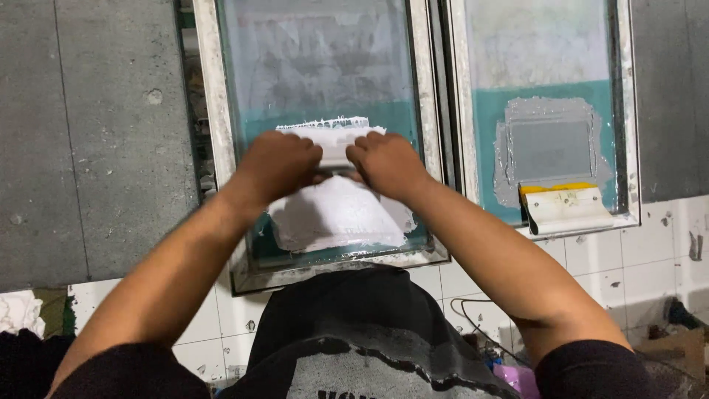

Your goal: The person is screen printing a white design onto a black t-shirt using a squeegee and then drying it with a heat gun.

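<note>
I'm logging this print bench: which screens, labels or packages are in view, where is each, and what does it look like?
Left metal-framed printing screen: under both hands, rectangular, teal mesh smeared with white ink.
Right metal-framed printing screen: beside it, teal lower half, grey ink patch.
White-bladed squeegee: gripped by left hand and right hand.
Yellow-edged white squeegee: resting in the right screen's near corner.
No packages or labels visible.

Left hand (277,164), right hand (385,162): fingers curled, arms extended.

Grey concrete-like surface (88,133) at left, stained white tiled floor (650,251) below, flat dim light.
</note>
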